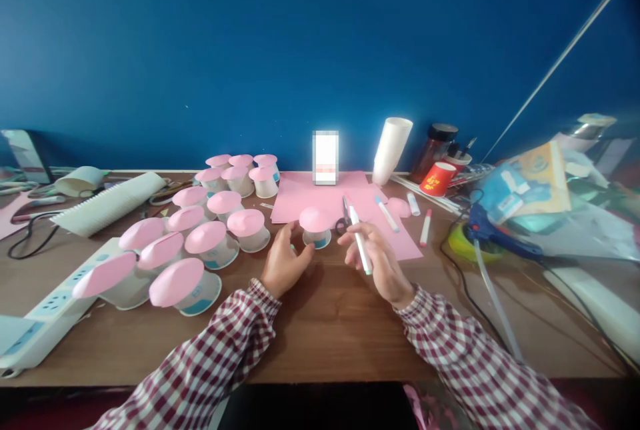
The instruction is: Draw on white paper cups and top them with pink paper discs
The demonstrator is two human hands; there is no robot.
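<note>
My left hand (281, 263) rests on the wooden table (320, 323), thumb and fingers curled toward a small upturned paper cup with a pink round top (315, 227), touching or almost touching its base. My right hand (375, 258) is closed around a white marker (360, 240) with a green end, held slanted, its tip near a pair of scissors (344, 215). The cup stands at the near edge of a pink paper sheet (330, 200). Both sleeves are red and white plaid.
Several pink-topped cups (200, 243) crowd the left half of the table. A power strip (45, 310) lies far left. Stacked white cups (393, 149), a red cup (438, 178), loose markers (425, 227) and a blue glue gun (487, 227) sit right.
</note>
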